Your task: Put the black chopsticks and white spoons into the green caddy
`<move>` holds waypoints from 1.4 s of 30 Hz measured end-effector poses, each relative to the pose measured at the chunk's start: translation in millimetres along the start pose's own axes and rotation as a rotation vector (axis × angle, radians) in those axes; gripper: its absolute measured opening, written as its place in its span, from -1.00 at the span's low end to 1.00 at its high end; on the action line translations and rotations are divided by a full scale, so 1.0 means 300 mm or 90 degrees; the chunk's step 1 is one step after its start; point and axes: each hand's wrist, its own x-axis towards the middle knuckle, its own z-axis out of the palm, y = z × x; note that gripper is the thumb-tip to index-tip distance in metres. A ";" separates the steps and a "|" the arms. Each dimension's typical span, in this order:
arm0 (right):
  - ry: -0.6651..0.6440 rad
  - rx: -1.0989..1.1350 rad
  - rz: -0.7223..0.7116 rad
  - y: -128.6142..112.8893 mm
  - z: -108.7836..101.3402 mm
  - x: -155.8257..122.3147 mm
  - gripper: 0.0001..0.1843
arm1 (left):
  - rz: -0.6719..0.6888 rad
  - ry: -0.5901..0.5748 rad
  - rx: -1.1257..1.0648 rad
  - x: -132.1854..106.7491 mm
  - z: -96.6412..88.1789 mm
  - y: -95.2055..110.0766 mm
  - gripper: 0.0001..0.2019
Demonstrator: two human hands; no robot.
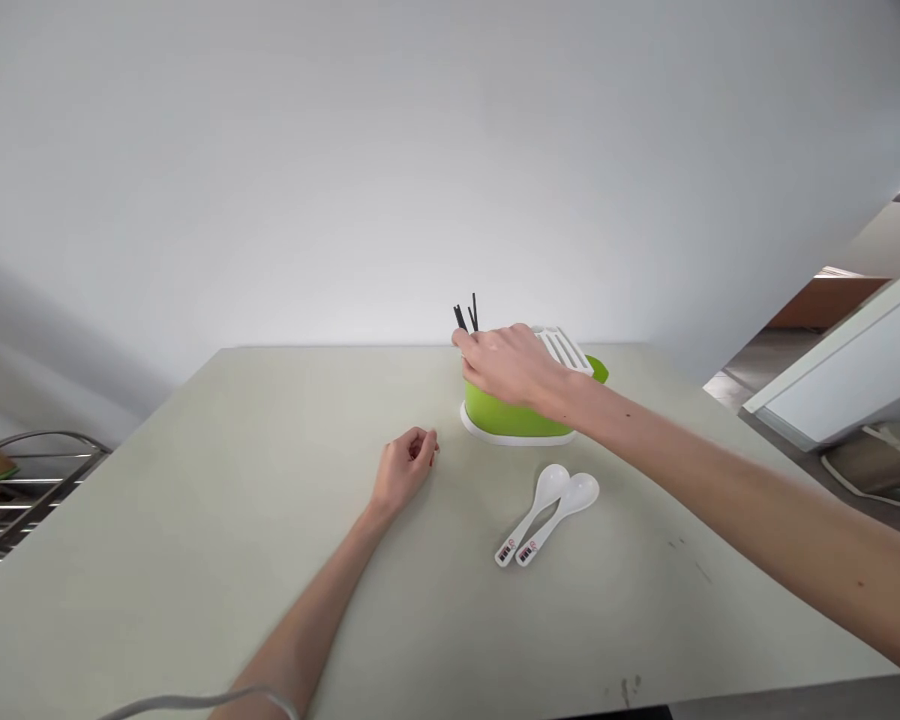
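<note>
My right hand (pixel 506 360) reaches over the left end of a green utensil holder (pixel 521 418) with a white slotted top and white base. Its fingers are bent down and closed around dark chopsticks (pixel 461 318), whose tips stick up just behind the knuckles; the fingertips themselves are partly hidden. To the left and nearer me, my left hand (pixel 407 465) rests on its side on the table, loosely curled, with nothing visible in it. Two white spoons (pixel 551 487) lie side by side in front of the holder, bowls away from me, their heads touching or overlapping.
The pale table (pixel 217 520) ends at a white wall (pixel 420 180) behind the holder. A metal rack (pixel 37 490) stands past the table's left edge. A grey cable (pixel 195 702) crosses near my left forearm. White furniture (pixel 855 370) stands off to the right.
</note>
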 end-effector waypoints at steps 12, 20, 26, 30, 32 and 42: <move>-0.005 0.098 0.061 0.027 0.051 0.026 -0.63 | -0.010 -0.004 0.012 -0.001 -0.006 0.012 -0.54; 0.152 0.263 0.084 0.108 -0.038 -0.169 -0.72 | -0.011 -0.004 0.012 0.000 -0.012 0.014 -0.53; -0.013 0.286 -0.030 0.144 0.000 -0.403 -0.66 | -0.008 -0.002 0.027 0.005 -0.016 0.019 -0.54; -0.148 0.293 0.107 0.173 0.145 -0.531 -0.71 | -0.002 0.000 0.050 0.005 -0.020 0.024 -0.54; -0.173 0.323 0.192 0.182 0.225 -0.578 -0.70 | -0.003 0.000 0.053 0.004 -0.022 0.026 -0.54; -0.285 0.707 0.343 0.149 0.423 -0.647 -0.77 | -0.014 -0.002 0.058 0.004 -0.031 0.036 -0.52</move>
